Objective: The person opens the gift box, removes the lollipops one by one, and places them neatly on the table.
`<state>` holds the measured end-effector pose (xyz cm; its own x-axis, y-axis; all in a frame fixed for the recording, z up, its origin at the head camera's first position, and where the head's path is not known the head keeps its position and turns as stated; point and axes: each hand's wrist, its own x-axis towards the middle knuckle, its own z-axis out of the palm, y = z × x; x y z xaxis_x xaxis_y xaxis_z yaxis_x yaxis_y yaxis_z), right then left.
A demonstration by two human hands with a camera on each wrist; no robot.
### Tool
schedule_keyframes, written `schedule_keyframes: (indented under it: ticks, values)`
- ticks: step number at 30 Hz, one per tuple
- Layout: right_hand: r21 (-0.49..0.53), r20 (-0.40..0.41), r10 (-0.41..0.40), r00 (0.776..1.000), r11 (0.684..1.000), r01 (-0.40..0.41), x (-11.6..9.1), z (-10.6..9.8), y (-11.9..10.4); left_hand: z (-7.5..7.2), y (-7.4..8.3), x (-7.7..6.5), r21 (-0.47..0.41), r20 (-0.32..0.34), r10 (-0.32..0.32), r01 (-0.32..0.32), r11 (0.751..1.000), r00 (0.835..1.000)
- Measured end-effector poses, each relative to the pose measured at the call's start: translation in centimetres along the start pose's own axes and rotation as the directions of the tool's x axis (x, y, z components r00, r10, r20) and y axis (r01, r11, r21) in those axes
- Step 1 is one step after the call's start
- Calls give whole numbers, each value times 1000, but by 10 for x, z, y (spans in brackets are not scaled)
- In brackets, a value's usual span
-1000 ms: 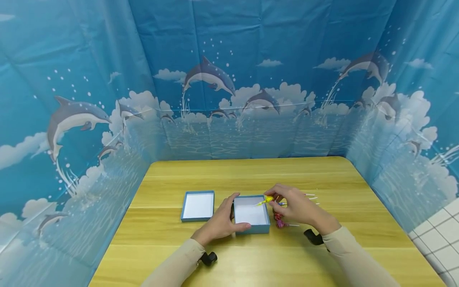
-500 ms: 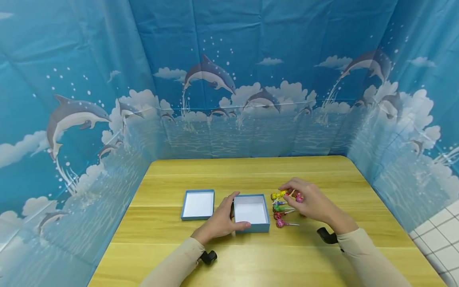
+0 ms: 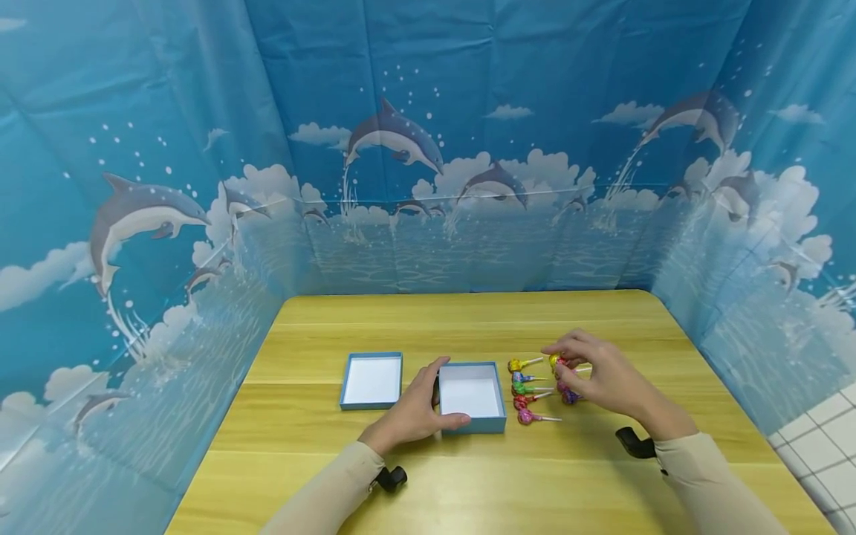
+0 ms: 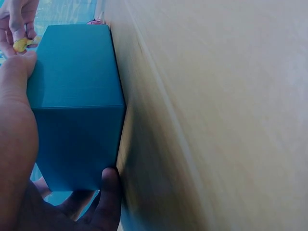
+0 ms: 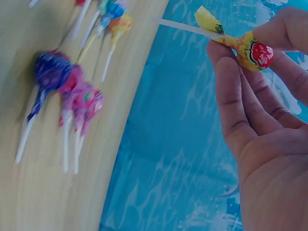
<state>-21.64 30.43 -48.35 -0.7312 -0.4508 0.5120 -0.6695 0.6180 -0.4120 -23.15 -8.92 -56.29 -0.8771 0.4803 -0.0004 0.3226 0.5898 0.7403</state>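
Note:
My left hand (image 3: 417,410) grips the near left corner of an open blue box (image 3: 471,397) with a white inside; in the left wrist view its thumb and fingers wrap the box's blue wall (image 4: 77,101). My right hand (image 3: 602,375) is right of the box, above the table, and pinches a yellow-and-red wrapped lollipop (image 5: 250,45) by its head, the stick pointing away. Several other lollipops (image 3: 528,390) lie in a row on the table just right of the box, with pink and purple ones (image 5: 67,89) beneath the right hand.
The box's blue lid (image 3: 371,380) lies upturned left of the box. The wooden table (image 3: 468,327) is enclosed on three sides by a blue dolphin-print backdrop (image 3: 428,148). A white tiled floor (image 3: 819,438) shows at the right.
My right hand moved rightward from over the box to the lollipop row and now holds a yellow-and-red lollipop. The left hand stayed on the box.

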Motion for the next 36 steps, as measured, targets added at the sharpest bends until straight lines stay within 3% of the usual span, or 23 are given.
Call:
schedule_keyframes:
  ticks: [13, 25, 36]
  values:
    - [-55, 54, 53, 997, 997, -50, -22, -13, 20, -2, 3, -1, -8, -1, -2, 2, 1000, 1000]
    - [-60, 69, -35, 997, 997, 39, -37, -9, 35, -1, 2, -1, -5, 3, 1, -1, 1000, 1000]
    - [-39, 141, -31, 990, 999, 37, -47, -1, 43, -2, 2, 0, -17, 5, -4, 4, 1000, 1000]
